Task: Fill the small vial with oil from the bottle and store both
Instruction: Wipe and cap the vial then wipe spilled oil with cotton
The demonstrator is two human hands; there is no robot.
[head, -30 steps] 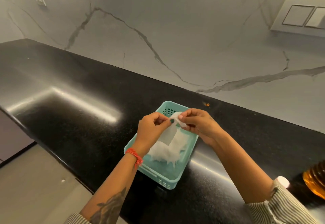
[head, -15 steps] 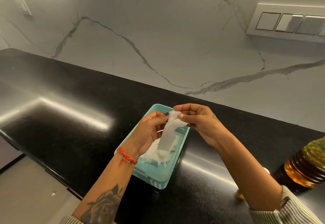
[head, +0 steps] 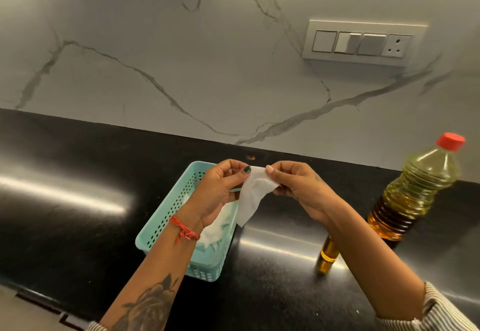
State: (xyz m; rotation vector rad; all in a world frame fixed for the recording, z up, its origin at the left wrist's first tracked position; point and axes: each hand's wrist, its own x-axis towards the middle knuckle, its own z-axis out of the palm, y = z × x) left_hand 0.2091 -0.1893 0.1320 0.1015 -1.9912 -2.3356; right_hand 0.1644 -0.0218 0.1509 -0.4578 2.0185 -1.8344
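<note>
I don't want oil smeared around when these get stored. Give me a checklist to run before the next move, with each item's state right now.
1. Oil bottle capped: ok, red cap on, bottle upright on the counter.
2. Small vial filled: ok, amber oil shows in it.
3. Vial closed: cannot tell, the right forearm hides its top.
4. Tissue in hand: ok, left hand and right hand both pinch its top edge.
5. Hands free to lift vial or bottle: not ok, both hold the tissue.
6. Basket has room: cannot tell, more white tissue lies inside.
</note>
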